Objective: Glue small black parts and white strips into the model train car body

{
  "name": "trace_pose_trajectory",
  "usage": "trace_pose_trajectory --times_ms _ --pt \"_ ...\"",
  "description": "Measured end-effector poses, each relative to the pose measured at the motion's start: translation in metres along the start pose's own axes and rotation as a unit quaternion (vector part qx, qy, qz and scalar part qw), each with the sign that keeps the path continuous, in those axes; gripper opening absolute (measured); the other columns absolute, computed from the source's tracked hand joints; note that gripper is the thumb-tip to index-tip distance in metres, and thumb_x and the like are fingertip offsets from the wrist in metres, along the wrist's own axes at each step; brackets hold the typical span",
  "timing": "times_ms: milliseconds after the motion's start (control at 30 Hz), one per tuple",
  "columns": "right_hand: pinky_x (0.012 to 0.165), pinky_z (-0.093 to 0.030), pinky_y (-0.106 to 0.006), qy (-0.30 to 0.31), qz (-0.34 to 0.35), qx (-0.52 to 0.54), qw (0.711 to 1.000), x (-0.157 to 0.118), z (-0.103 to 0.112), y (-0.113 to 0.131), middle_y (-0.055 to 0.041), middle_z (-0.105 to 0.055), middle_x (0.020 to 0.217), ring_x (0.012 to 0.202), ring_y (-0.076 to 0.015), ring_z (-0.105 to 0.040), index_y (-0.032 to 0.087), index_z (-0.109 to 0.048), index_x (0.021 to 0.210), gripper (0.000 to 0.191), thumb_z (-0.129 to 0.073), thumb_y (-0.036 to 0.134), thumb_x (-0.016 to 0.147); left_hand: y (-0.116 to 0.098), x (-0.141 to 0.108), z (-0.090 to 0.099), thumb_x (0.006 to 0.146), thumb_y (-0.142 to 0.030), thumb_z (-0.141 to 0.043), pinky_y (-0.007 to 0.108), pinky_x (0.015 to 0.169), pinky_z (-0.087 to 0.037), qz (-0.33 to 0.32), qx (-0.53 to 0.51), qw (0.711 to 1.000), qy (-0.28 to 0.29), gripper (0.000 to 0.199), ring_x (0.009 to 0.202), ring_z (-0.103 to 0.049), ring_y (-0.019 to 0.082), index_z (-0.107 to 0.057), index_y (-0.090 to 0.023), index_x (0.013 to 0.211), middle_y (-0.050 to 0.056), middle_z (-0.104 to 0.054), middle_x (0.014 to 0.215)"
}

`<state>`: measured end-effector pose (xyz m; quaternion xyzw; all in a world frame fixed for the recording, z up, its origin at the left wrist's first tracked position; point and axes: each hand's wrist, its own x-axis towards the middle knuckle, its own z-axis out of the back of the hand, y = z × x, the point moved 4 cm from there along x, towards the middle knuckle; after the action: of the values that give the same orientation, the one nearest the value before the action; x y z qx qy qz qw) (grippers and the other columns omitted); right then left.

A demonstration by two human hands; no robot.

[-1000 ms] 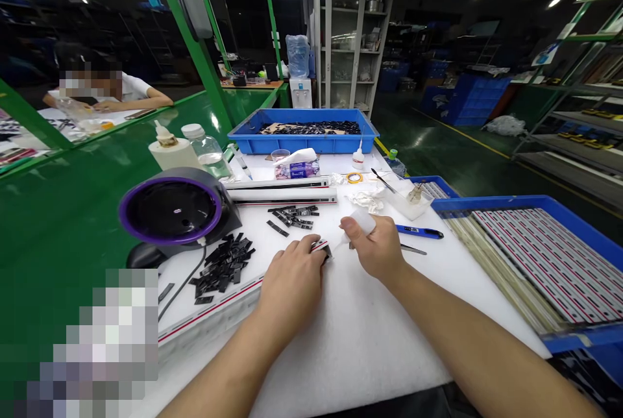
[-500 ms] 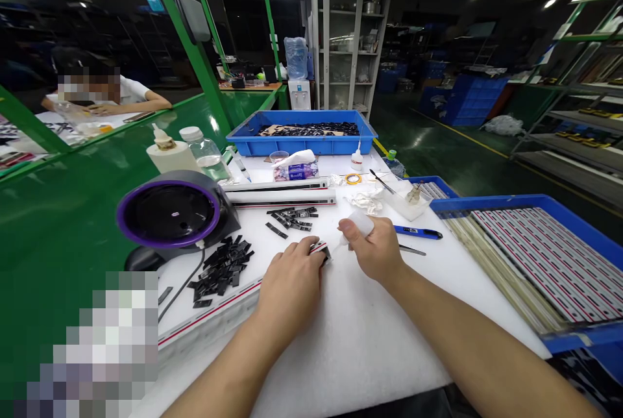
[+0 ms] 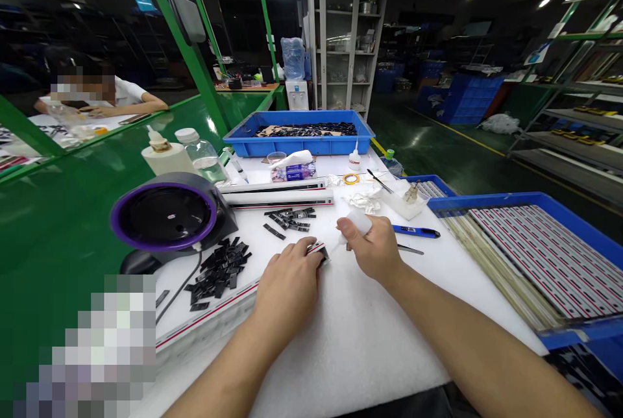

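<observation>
My left hand [image 3: 289,282] is wrapped over the right end of a long white strip with a red stripe [image 3: 207,314], which lies slanted across the white work surface [image 3: 370,340]. Its middle part is hidden under that hand. In my right hand [image 3: 377,246] is a small white squeeze bottle [image 3: 359,222], tilted with its thin nozzle towards the strip's dark end. Whether the tip touches the strip I cannot tell. Left of my left hand lies a heap of small black pieces [image 3: 221,272]. Several more black pieces [image 3: 289,220] are spread beyond it.
A black fan with a purple rim [image 3: 163,213] stands at the left. Blue tray [image 3: 296,145] with dark pieces is at the back; another blue tray [image 3: 540,197] holds striped strips at the right. A blue cutter [image 3: 416,231] and tweezers [image 3: 411,249] lie beside my right hand.
The whole view has shifted slightly. Both hands keep nearly the same places on the strip and bottle.
</observation>
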<state>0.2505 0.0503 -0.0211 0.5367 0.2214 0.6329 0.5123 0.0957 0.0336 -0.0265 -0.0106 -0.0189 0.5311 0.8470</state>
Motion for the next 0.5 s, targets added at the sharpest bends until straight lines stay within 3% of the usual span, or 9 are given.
trace_pose_trajectory --times_ms 500 --pt "0.050 -0.038 -0.026 -0.007 0.008 -0.027 1.000 0.0023 0.0030 0.0011 0.0006 -0.052 0.047 0.049 -0.0139 -0.052 0.018 -0.063 0.062 0.048 -0.050 0.056 0.089 0.0019 0.0002 -0.0031 0.093 -0.022 -0.039 0.041 0.085 -0.048 -0.004 0.004 1.000 -0.009 0.033 0.109 -0.058 0.025 -0.066 -0.027 0.111 0.003 -0.055 0.135"
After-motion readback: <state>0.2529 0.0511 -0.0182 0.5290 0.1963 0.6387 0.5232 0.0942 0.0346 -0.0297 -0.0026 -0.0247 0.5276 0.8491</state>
